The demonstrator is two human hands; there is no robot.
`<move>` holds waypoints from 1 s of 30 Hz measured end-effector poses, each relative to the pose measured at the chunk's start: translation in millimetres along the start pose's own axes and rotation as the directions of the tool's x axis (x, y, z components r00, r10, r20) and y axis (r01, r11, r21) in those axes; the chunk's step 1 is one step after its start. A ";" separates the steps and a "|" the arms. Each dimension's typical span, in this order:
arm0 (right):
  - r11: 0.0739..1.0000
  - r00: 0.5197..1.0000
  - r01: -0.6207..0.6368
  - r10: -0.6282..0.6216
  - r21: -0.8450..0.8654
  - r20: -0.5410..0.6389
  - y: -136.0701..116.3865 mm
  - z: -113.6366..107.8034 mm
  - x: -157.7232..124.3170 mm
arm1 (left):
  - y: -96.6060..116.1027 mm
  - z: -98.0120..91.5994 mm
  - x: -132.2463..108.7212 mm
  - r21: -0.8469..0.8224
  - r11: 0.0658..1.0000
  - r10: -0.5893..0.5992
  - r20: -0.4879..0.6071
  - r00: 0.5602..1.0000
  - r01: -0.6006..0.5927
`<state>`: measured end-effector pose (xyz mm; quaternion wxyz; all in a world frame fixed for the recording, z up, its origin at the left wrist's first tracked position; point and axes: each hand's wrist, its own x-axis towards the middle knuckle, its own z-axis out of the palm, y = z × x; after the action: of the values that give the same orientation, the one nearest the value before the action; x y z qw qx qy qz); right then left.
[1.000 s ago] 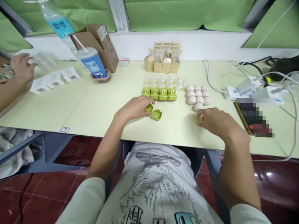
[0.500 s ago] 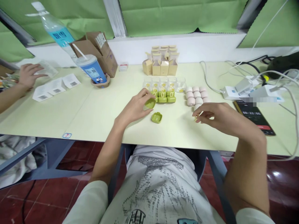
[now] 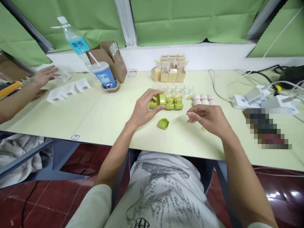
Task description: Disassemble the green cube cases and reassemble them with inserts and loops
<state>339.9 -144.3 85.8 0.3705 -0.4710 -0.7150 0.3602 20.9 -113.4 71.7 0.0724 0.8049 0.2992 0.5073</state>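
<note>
My left hand (image 3: 143, 109) is raised over the table and grips a small green case half (image 3: 162, 98) between thumb and fingers. A second green case half (image 3: 163, 123) lies on the pale table (image 3: 99, 114) just below it. My right hand (image 3: 207, 117) hovers to the right with its fingers pinched together; whatever is between them is too small to name. A tiny yellowish piece (image 3: 203, 128) lies on the table under that hand. Behind the hands stand a row of green cases (image 3: 174, 105), clear lids (image 3: 180, 90) and pink round cases (image 3: 203, 98).
Small tan cartons (image 3: 169, 70) stand at the back. A blue cup with a straw (image 3: 104, 76), a water bottle (image 3: 74, 39) and a brown box (image 3: 114, 58) are back left. Another person's hand (image 3: 45, 75) rests near barcode labels (image 3: 67, 91). Chargers and cables (image 3: 256, 91) and a phone (image 3: 268, 131) lie right.
My left hand has lifted one green case half off the table and turned it upright. My right hand rose from the table and moved left towards it. The view shifted slightly.
</note>
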 end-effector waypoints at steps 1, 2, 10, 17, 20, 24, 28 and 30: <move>1.000 1.000 0.026 -0.026 -0.010 0.003 0.4 0.7 0.4 | -1.8 0.2 0.6 -0.044 0.999 -0.017 -0.015 1.000 0.017; 0.998 0.998 0.055 -0.055 -0.030 0.008 1.2 1.6 0.9 | -3.4 0.3 0.9 -0.104 0.994 -0.043 -0.027 0.999 0.040; 0.987 0.989 0.130 -0.135 -0.090 -0.055 15.1 10.3 7.3 | -12.1 -1.4 -3.3 -0.357 0.925 -0.144 -0.018 0.989 0.128; 0.969 0.999 0.026 -0.019 0.245 -0.033 11.7 14.4 6.3 | -4.3 -2.8 1.4 -0.338 0.934 -0.140 -0.055 0.989 0.113; 0.957 0.999 0.031 -0.019 0.288 -0.044 7.7 18.9 5.0 | -0.7 -2.6 2.9 -0.253 0.963 -0.120 -0.095 0.988 0.092; 0.920 0.998 0.062 -0.057 0.387 -0.025 0.8 24.4 3.0 | -1.7 0.2 1.3 -0.265 0.962 -0.096 -0.105 0.990 0.065; 0.880 0.993 0.115 -0.101 0.460 -0.056 -5.1 27.5 -1.3 | -4.4 3.0 -2.6 -0.313 0.944 -0.129 -0.066 0.989 0.102; 0.881 0.988 0.153 -0.120 0.447 -0.101 -7.4 28.2 -4.3 | -4.1 2.8 -2.7 -0.314 0.940 -0.149 -0.027 0.989 0.133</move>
<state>313.6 -155.2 78.2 0.5193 -0.3325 -0.6292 0.4731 20.8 -111.1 66.5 0.2272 0.7470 0.2738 0.5616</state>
